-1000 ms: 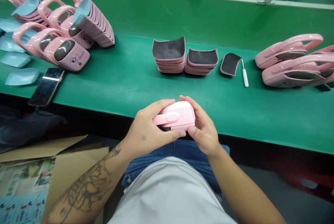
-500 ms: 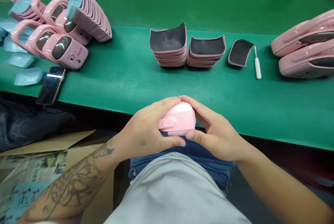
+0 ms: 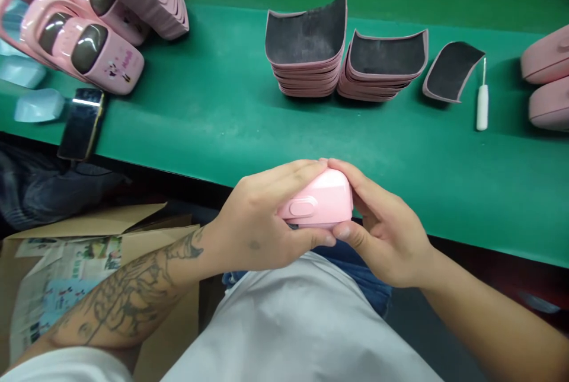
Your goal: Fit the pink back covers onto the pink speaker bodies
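Both my hands cup a glossy pink plastic casing (image 3: pixel 317 199) just off the bench's front edge, with an oval slider or button on its side. My left hand (image 3: pixel 262 216) wraps over its top and left end, and my right hand (image 3: pixel 382 228) holds its right end. Their fingertips meet above it, and the underside is hidden. Farther out stand two stacks of curved pink pieces with dark grey pads (image 3: pixel 306 38) (image 3: pixel 386 56). A single such piece (image 3: pixel 451 70) lies to their right, next to a small white-handled pin tool (image 3: pixel 482 106).
Piled pink handled devices (image 3: pixel 98 56) and light blue pieces (image 3: pixel 39 105) lie at the left of the green bench (image 3: pixel 213 133), with a phone (image 3: pixel 82 124) near its edge. More pink devices (image 3: pixel 549 79) sit at the right. A cardboard box with newspaper (image 3: pixel 66 269) is below left.
My hands have closed farther around the pink casing, which has turned slightly and moved right. The view has tipped down, so the bench items appear higher and larger.
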Action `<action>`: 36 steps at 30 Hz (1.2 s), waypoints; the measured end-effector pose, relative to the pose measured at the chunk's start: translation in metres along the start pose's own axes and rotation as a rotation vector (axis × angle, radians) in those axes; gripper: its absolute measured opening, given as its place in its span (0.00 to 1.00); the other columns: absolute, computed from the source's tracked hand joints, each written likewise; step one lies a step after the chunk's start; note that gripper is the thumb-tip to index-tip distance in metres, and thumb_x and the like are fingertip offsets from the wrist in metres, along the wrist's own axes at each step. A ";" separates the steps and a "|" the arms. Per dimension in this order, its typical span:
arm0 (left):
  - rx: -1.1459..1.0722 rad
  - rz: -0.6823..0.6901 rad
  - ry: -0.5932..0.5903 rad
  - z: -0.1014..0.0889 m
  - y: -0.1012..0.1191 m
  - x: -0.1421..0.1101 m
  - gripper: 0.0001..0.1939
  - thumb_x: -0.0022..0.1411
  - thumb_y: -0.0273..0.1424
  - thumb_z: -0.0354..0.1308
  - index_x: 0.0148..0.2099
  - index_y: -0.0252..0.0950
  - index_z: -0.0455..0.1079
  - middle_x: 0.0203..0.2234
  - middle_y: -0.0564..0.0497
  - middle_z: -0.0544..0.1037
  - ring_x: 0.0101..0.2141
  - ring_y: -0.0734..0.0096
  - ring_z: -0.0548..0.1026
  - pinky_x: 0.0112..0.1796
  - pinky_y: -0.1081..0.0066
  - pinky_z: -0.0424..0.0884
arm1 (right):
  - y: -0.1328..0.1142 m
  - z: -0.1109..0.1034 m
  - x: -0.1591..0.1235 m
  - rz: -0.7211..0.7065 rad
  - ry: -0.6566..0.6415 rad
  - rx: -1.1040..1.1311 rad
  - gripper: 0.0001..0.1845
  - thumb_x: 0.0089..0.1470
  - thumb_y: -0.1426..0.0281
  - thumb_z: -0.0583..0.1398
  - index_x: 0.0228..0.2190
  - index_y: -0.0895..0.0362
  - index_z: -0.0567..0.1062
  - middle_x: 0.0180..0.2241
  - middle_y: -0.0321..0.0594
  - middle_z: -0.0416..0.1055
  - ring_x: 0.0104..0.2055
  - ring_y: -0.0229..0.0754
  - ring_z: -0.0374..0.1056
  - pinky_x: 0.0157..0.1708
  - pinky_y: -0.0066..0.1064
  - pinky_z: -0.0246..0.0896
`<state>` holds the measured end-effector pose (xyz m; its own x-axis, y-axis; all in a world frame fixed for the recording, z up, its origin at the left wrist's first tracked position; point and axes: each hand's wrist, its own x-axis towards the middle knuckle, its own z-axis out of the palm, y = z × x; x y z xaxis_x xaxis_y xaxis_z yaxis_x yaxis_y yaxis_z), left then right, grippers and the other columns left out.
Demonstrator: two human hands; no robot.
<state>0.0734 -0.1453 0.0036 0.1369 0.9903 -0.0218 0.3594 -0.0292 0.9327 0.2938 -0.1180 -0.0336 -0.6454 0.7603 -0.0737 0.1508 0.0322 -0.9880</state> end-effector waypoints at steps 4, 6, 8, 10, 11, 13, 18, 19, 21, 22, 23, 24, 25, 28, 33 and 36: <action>0.064 0.039 -0.011 -0.003 -0.006 0.003 0.33 0.48 0.44 0.76 0.56 0.42 0.76 0.54 0.45 0.79 0.56 0.46 0.75 0.59 0.54 0.71 | 0.000 -0.004 0.005 -0.048 0.016 -0.070 0.37 0.64 0.55 0.62 0.69 0.45 0.58 0.70 0.39 0.58 0.70 0.58 0.58 0.68 0.51 0.58; 0.151 0.082 -0.046 -0.006 -0.007 0.004 0.35 0.50 0.45 0.74 0.59 0.42 0.74 0.55 0.45 0.78 0.57 0.47 0.75 0.59 0.56 0.71 | -0.001 -0.009 0.007 -0.019 -0.016 -0.087 0.37 0.64 0.55 0.61 0.69 0.44 0.58 0.70 0.38 0.58 0.70 0.57 0.58 0.68 0.50 0.57; 0.265 0.103 -0.122 -0.010 -0.007 0.006 0.38 0.52 0.47 0.73 0.62 0.42 0.71 0.58 0.45 0.76 0.58 0.49 0.74 0.60 0.57 0.71 | 0.000 -0.014 0.007 0.011 -0.066 -0.113 0.40 0.62 0.54 0.63 0.70 0.43 0.56 0.71 0.37 0.56 0.71 0.56 0.56 0.69 0.51 0.55; 0.364 0.091 -0.197 -0.015 -0.004 0.010 0.40 0.53 0.47 0.72 0.65 0.42 0.67 0.60 0.45 0.74 0.59 0.49 0.73 0.61 0.56 0.70 | 0.002 -0.018 0.007 0.009 -0.081 -0.148 0.46 0.59 0.51 0.65 0.71 0.44 0.53 0.72 0.38 0.53 0.73 0.57 0.52 0.70 0.53 0.53; 0.393 0.084 -0.228 -0.017 -0.002 0.012 0.43 0.53 0.47 0.72 0.67 0.42 0.65 0.61 0.45 0.73 0.61 0.49 0.71 0.61 0.55 0.69 | 0.003 -0.019 0.007 -0.009 -0.068 -0.169 0.49 0.58 0.50 0.66 0.71 0.44 0.51 0.73 0.39 0.50 0.73 0.57 0.51 0.70 0.53 0.52; 0.398 0.087 -0.259 -0.023 0.002 0.016 0.48 0.50 0.47 0.74 0.69 0.42 0.60 0.64 0.43 0.68 0.63 0.48 0.68 0.62 0.54 0.69 | 0.004 -0.019 0.008 -0.076 -0.030 -0.231 0.52 0.55 0.50 0.68 0.72 0.43 0.50 0.73 0.39 0.50 0.73 0.57 0.50 0.70 0.53 0.51; 0.302 0.145 -0.348 -0.040 0.001 0.021 0.50 0.50 0.37 0.74 0.71 0.44 0.56 0.67 0.42 0.61 0.65 0.48 0.65 0.63 0.52 0.67 | 0.003 -0.021 0.006 -0.209 0.055 -0.386 0.41 0.60 0.57 0.67 0.68 0.45 0.59 0.67 0.43 0.61 0.68 0.56 0.59 0.67 0.48 0.57; 0.283 0.144 -0.346 -0.041 -0.003 0.020 0.49 0.51 0.35 0.73 0.71 0.44 0.56 0.66 0.42 0.62 0.65 0.49 0.65 0.64 0.52 0.66 | 0.004 -0.023 0.004 -0.185 0.067 -0.381 0.39 0.61 0.58 0.66 0.68 0.45 0.58 0.66 0.43 0.62 0.67 0.55 0.60 0.67 0.48 0.58; 0.229 0.124 -0.309 -0.041 -0.015 0.018 0.48 0.52 0.33 0.72 0.71 0.43 0.56 0.66 0.42 0.64 0.64 0.50 0.66 0.64 0.52 0.65 | 0.006 -0.028 -0.004 -0.117 0.078 -0.344 0.38 0.61 0.59 0.65 0.68 0.46 0.58 0.66 0.44 0.61 0.67 0.55 0.60 0.67 0.47 0.59; 0.199 0.109 -0.288 -0.038 -0.023 0.016 0.48 0.52 0.33 0.73 0.71 0.43 0.56 0.66 0.42 0.64 0.64 0.50 0.67 0.64 0.52 0.65 | 0.009 -0.031 -0.009 -0.084 0.080 -0.318 0.38 0.62 0.60 0.64 0.68 0.46 0.58 0.67 0.44 0.61 0.67 0.55 0.60 0.67 0.48 0.58; 0.170 0.095 -0.272 -0.033 -0.031 0.015 0.48 0.52 0.33 0.73 0.71 0.42 0.56 0.66 0.42 0.64 0.64 0.50 0.67 0.64 0.52 0.65 | 0.012 -0.033 -0.015 -0.060 0.084 -0.289 0.37 0.62 0.60 0.64 0.68 0.46 0.58 0.67 0.44 0.60 0.68 0.55 0.59 0.67 0.48 0.58; 0.145 0.088 -0.264 -0.027 -0.038 0.015 0.49 0.51 0.33 0.73 0.71 0.42 0.56 0.67 0.42 0.64 0.64 0.50 0.66 0.64 0.52 0.65 | 0.015 -0.036 -0.020 -0.043 0.093 -0.263 0.37 0.62 0.61 0.64 0.68 0.46 0.58 0.68 0.43 0.60 0.69 0.55 0.58 0.68 0.48 0.57; 0.122 0.090 -0.263 -0.020 -0.045 0.014 0.49 0.51 0.33 0.73 0.71 0.42 0.56 0.67 0.42 0.64 0.65 0.49 0.66 0.65 0.52 0.64 | 0.019 -0.038 -0.027 -0.032 0.111 -0.248 0.37 0.63 0.62 0.63 0.68 0.45 0.57 0.68 0.43 0.59 0.70 0.54 0.57 0.68 0.48 0.56; 0.058 0.134 -0.269 0.002 -0.057 0.016 0.50 0.51 0.32 0.74 0.72 0.42 0.54 0.66 0.42 0.66 0.65 0.51 0.66 0.66 0.53 0.62 | 0.031 -0.043 -0.044 -0.011 0.182 -0.296 0.37 0.63 0.63 0.62 0.69 0.44 0.56 0.70 0.41 0.57 0.71 0.54 0.55 0.70 0.50 0.50; 0.035 0.264 -0.222 0.027 -0.055 0.022 0.41 0.53 0.31 0.73 0.67 0.41 0.63 0.62 0.42 0.71 0.62 0.54 0.70 0.64 0.56 0.65 | 0.042 -0.043 -0.065 0.029 0.247 -0.368 0.37 0.64 0.66 0.61 0.69 0.43 0.55 0.70 0.41 0.56 0.72 0.53 0.53 0.71 0.52 0.47; 0.051 0.296 -0.217 0.031 -0.051 0.024 0.41 0.53 0.32 0.73 0.67 0.40 0.63 0.62 0.42 0.71 0.62 0.54 0.70 0.64 0.56 0.65 | 0.044 -0.038 -0.068 0.066 0.280 -0.337 0.41 0.62 0.64 0.63 0.70 0.43 0.52 0.71 0.42 0.54 0.73 0.54 0.51 0.71 0.54 0.45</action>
<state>0.0875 -0.1239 -0.0555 0.4319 0.8866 0.1654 0.3196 -0.3220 0.8912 0.3731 -0.1436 -0.0666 -0.4053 0.9128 -0.0501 0.4506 0.1518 -0.8797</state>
